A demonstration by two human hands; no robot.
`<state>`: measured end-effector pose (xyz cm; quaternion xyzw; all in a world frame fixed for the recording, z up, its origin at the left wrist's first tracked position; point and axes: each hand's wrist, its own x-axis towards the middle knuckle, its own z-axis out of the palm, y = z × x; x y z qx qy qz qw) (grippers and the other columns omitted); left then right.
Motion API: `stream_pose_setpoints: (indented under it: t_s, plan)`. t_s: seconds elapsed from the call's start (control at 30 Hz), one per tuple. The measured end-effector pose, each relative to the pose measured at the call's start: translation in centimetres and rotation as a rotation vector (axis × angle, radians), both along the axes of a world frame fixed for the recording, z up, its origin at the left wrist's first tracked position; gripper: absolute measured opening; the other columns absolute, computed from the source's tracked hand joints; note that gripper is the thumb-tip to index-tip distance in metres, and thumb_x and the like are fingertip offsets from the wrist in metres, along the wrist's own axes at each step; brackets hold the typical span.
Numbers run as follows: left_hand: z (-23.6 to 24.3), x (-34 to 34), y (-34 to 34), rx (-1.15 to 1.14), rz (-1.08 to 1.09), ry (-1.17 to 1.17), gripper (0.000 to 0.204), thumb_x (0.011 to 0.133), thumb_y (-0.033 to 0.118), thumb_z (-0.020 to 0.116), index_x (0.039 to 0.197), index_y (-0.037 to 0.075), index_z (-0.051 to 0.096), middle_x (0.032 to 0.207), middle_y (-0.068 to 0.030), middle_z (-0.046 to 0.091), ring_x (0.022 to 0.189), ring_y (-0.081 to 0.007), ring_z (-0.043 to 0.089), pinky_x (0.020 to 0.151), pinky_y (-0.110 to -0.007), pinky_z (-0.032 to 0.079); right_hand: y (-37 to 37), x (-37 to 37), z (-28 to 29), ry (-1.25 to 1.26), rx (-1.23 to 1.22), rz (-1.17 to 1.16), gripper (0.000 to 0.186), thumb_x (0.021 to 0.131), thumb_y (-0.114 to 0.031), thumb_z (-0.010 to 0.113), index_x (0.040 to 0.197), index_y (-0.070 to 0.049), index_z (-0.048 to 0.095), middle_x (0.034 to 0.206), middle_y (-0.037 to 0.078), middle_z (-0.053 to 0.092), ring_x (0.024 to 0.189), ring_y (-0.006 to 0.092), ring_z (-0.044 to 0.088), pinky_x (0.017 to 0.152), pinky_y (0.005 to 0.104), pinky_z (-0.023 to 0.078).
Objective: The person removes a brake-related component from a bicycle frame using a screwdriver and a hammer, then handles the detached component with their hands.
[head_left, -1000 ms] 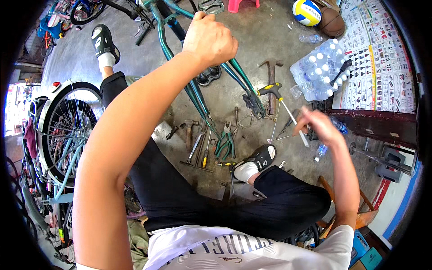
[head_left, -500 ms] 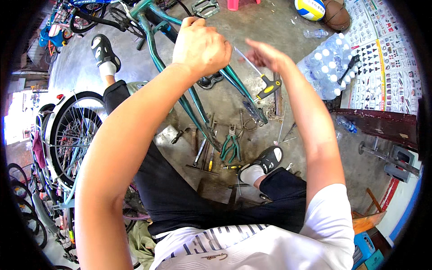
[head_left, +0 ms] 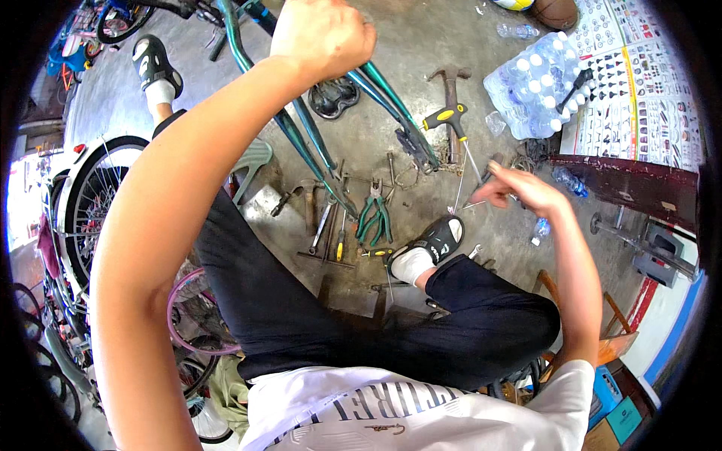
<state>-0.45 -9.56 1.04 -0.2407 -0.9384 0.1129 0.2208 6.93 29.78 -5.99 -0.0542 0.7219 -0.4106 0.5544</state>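
Note:
My left hand (head_left: 325, 39) is closed in a fist over the green bicycle frame (head_left: 239, 41), at the top of the view; the fist hides the tubes beneath it. Two pairs of green tubes run down from there toward the floor. To the right, my right hand (head_left: 519, 188) pinches the thin shaft of a T-handle driver (head_left: 449, 116) near its end. The driver's black and yellow handle points away from my fingers. Behind that handle a hammer (head_left: 451, 90) lies on the floor.
Green-handled pliers (head_left: 374, 218), a wrench (head_left: 322, 225) and a yellow-handled screwdriver (head_left: 341, 244) lie between my feet. Bottled water (head_left: 526, 86) stands to the right near a basketball (head_left: 555, 13). Several bicycles crowd the left, including a wheel (head_left: 98, 203). A spanner (head_left: 475, 252) lies by my right shoe.
My right hand has moved right and down, away from the left fist. The driver has swung round so its shaft now points down to the right. The view has shifted slightly; my left hand stays at the frame.

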Motion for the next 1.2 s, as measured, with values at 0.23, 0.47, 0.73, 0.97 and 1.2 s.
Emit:
stream_pose_setpoints:
  t_s: [0.23, 0.47, 0.73, 0.97, 1.2]
  plan:
    - [-0.5, -0.9, 1.3, 0.059, 0.027, -0.051, 0.034, 0.088, 0.028, 0.06, 0.062, 0.009, 0.071, 0.073, -0.0081, 0.07, 0.081, -0.0292, 0.065, 0.085, -0.046, 0.046, -8.0, -10.6, -13.7, -0.2, -0.121, -0.369, 0.091, 0.101, -0.076, 0.033, 0.111, 0.002, 0.078, 0.071, -0.002, 0.056, 0.071, 0.0114, 0.047, 0.068, 0.0253, 0.037]
    - [-0.6, -0.3, 0.3, 0.103, 0.033, -0.066, 0.032, 0.088, 0.028, 0.06, 0.065, 0.01, 0.072, 0.074, -0.0073, 0.07, 0.081, -0.0292, 0.064, 0.089, -0.046, 0.045, -15.8, -16.9, -0.2, 0.154, -0.442, -0.244, 0.077, 0.107, -0.065, 0.034, 0.113, -0.002, 0.078, 0.074, -0.005, 0.056, 0.074, 0.0091, 0.045, 0.07, 0.0243, 0.037]
    - [0.1, -0.5, 0.8, 0.075, 0.064, -0.123, 0.037, 0.09, 0.029, 0.057, 0.063, 0.008, 0.072, 0.075, -0.0089, 0.071, 0.083, -0.0299, 0.064, 0.089, -0.045, 0.043, -1.5, -4.5, 6.6, 0.234, -0.172, 0.145, 0.076, 0.108, -0.06, 0.036, 0.092, -0.002, 0.083, 0.071, 0.004, 0.059, 0.07, 0.0179, 0.051, 0.071, 0.0318, 0.045]
    - [0.0, -0.6, 0.9, 0.064, 0.07, -0.107, 0.037, 0.09, 0.03, 0.056, 0.065, 0.009, 0.072, 0.077, -0.0084, 0.072, 0.084, -0.0297, 0.064, 0.092, -0.045, 0.043, -1.2, -4.5, -3.5, 0.415, 0.266, -0.083, 0.051, 0.103, -0.051, 0.054, 0.097, -0.008, 0.082, 0.085, 0.014, 0.07, 0.092, 0.0291, 0.068, 0.088, 0.0401, 0.051]
    - [0.1, -0.3, 0.9, 0.069, 0.085, -0.136, 0.037, 0.091, 0.03, 0.055, 0.065, 0.01, 0.073, 0.077, -0.0083, 0.071, 0.086, -0.0296, 0.064, 0.092, -0.046, 0.043, -8.7, -6.5, -0.8, 1.522, -0.236, 0.109, 0.033, 0.089, -0.023, 0.072, 0.12, -0.011, 0.073, 0.113, 0.011, 0.069, 0.107, 0.0298, 0.066, 0.093, 0.0438, 0.052]
